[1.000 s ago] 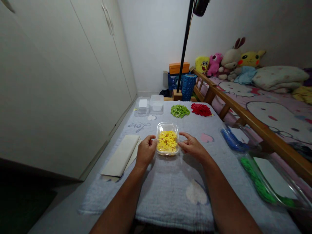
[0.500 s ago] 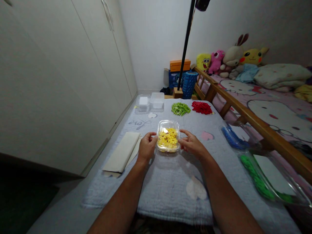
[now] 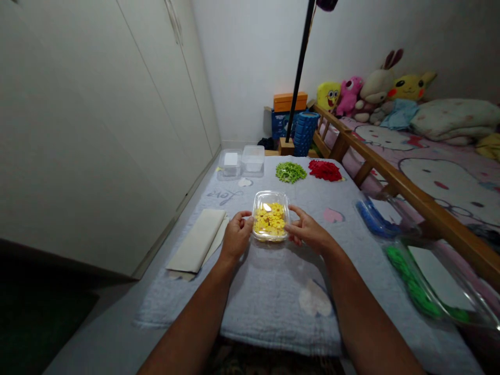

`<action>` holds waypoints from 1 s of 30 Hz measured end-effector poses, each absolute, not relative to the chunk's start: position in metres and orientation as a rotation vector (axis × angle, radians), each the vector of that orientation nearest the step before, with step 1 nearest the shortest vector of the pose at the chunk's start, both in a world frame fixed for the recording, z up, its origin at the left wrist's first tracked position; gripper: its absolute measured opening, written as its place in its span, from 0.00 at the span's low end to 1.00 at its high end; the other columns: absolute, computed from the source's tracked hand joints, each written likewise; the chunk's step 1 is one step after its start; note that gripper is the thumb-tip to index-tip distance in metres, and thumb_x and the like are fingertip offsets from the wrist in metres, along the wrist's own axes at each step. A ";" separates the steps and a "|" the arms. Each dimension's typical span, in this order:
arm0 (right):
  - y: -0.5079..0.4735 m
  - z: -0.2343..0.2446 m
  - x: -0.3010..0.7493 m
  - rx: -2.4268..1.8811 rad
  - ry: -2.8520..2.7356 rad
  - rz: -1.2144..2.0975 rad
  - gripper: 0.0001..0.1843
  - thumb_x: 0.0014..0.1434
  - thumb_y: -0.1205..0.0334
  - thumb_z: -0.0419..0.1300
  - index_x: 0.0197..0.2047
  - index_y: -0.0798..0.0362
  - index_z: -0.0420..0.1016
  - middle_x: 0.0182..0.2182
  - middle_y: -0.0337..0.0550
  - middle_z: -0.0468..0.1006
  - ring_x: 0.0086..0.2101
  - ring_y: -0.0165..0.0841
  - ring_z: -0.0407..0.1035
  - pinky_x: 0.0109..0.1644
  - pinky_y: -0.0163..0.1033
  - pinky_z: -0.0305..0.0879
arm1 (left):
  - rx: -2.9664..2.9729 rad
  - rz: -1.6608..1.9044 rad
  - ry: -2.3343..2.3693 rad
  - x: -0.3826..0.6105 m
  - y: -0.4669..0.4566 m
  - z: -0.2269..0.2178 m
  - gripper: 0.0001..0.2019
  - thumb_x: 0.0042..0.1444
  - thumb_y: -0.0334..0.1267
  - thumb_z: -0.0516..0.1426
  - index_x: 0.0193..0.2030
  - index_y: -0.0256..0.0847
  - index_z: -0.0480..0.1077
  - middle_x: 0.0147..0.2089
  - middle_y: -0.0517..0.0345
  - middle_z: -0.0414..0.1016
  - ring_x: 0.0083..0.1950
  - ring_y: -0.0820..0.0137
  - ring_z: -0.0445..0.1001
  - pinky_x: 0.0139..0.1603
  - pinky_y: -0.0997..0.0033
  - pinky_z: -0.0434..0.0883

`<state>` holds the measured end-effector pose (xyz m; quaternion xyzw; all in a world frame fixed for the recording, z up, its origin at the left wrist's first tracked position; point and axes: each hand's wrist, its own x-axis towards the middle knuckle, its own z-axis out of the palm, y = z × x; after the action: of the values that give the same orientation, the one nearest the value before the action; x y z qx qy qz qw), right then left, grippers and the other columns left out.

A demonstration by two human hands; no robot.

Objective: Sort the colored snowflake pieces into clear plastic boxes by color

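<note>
A clear plastic container (image 3: 270,198) with its lid on sits at the middle of the cloth-covered table. Inside it lie many small yellow flower-shaped pieces (image 3: 269,220). My left hand (image 3: 237,237) grips the container's left side, thumb and fingers against the edge. On the opposite side my right hand (image 3: 307,230) holds the right edge between thumb and fingers. Beyond the container, a pile of light green pieces (image 3: 290,172) and a pile of red pieces (image 3: 325,170) rest on the cloth.
Two clear containers (image 3: 253,160) stand at the far left. Folded cream-coloured sheets (image 3: 198,242) lie left of my left hand. At the right edge are clear containers with blue pieces (image 3: 375,219) and green pieces (image 3: 414,284), beside a wooden bed rail (image 3: 414,195). A white cupboard (image 3: 156,130) borders the left.
The view has shifted very slightly. Both hands keep the same hold on the container, and nothing on the table has visibly moved.
</note>
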<state>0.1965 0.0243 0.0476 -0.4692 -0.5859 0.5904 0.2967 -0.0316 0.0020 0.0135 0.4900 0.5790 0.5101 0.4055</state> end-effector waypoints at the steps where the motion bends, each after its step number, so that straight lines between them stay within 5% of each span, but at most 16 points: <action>1: 0.024 0.048 0.196 -1.243 -1.555 1.576 0.53 0.51 0.52 0.65 0.72 0.61 0.44 0.18 0.29 0.73 0.15 0.26 0.60 0.19 0.30 0.56 | 1.227 1.288 1.451 -0.032 0.002 0.013 0.19 0.57 0.52 0.57 0.48 0.38 0.71 0.22 0.68 0.62 0.22 0.75 0.61 0.24 0.76 0.57; 19: 0.024 0.047 0.192 -1.297 -1.518 1.547 0.50 0.51 0.57 0.64 0.72 0.60 0.44 0.16 0.27 0.72 0.14 0.26 0.60 0.18 0.29 0.55 | 1.030 1.236 1.232 -0.030 -0.003 0.023 0.27 0.47 0.47 0.64 0.52 0.39 0.65 0.21 0.73 0.61 0.19 0.78 0.59 0.21 0.79 0.59; 30: 0.019 0.050 0.188 -1.364 -1.542 1.510 0.51 0.54 0.59 0.61 0.73 0.61 0.41 0.16 0.28 0.72 0.14 0.28 0.61 0.17 0.29 0.56 | 1.078 1.156 1.207 -0.028 -0.006 0.022 0.27 0.52 0.47 0.62 0.55 0.41 0.60 0.19 0.75 0.60 0.17 0.79 0.56 0.17 0.81 0.56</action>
<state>0.1884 0.0194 0.0504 -0.5112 -0.5781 0.5661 0.2899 -0.0281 -0.0061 0.0225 0.4543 0.5089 0.4874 0.5450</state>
